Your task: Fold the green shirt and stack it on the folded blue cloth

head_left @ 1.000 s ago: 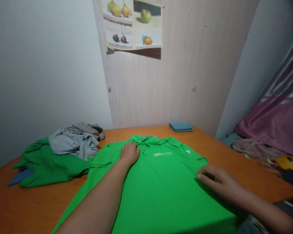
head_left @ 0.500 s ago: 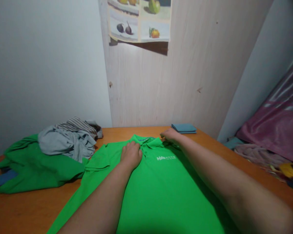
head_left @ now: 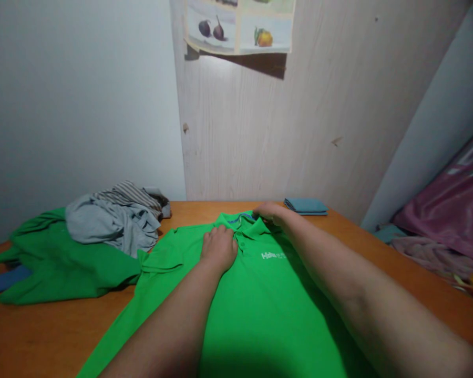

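Shirt (head_left: 268, 310) lies on the table (head_left: 23, 336), probably light and soft, best held by its collar (head_left: 256, 229), where the right hand (head_left: 270, 212) is, left hand (head_left: 219, 252) resting nearby, though whether either pinches the shirt I cannot tell.

Matt cloth shirt (head_left: 260, 304), smooth wood-look table (head_left: 59, 333)
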Available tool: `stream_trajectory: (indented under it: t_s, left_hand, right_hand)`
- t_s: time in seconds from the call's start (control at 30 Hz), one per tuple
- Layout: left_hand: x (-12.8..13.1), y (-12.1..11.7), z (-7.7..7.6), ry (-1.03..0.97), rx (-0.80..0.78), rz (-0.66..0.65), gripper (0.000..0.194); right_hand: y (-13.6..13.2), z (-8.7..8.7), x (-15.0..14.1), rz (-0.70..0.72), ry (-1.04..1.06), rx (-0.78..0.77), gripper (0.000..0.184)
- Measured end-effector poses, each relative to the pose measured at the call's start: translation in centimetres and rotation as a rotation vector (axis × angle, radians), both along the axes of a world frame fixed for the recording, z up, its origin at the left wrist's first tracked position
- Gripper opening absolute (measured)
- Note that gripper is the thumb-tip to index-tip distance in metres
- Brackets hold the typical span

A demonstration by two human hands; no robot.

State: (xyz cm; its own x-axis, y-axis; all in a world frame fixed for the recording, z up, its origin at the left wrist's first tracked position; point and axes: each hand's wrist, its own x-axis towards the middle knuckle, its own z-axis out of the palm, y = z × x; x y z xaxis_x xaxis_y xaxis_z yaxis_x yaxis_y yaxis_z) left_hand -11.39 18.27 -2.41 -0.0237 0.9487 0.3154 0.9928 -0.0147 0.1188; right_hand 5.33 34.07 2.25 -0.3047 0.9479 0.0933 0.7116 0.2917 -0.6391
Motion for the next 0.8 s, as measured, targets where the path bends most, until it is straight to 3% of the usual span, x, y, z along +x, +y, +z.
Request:
stream_trajectory:
  t_s: [0.1, 0.2, 0.33, 0.43, 0.6, 0.8]
  left_hand:
    - [0.1, -0.1, 0.1, 0.006, 0.063, 0.009, 0.029]
    - [0.2, -0.3, 0.0, 0.003, 0.12, -0.027, 0.035]
    - [0.2, -0.2, -0.5, 0.016, 0.051, -0.054, 0.045]
    - [0.2, 0.0, -0.8, 0.008, 0.002, -0.047, 0.052]
    - [0.4, 0.0, -0.5, 0.0, 0.042, -0.043, 0.047]
    - [0.4, -0.3, -0.2, -0.001, 0.107, -0.089, 0.039]
  right_hand:
    - [0.3, 0.1, -0.6, -0.142, -0.101, 0.071, 0.018]
    - [0.3, -0.6, -1.1, -0.243, -0.173, 0.134, 0.021]
    - [0.1, -1.6, -1.4, -0.278, -0.227, 0.149, 0.025]
    - [-0.1, -1.4, -1.4, -0.278, -0.25, 0.175, 0.031]
    - [-0.8, -1.0, -2.7, -0.133, -0.291, 0.234, 0.034]
    - [-1.4, -2.7, -4.8, 0.075, -0.322, 0.217, 0.017]
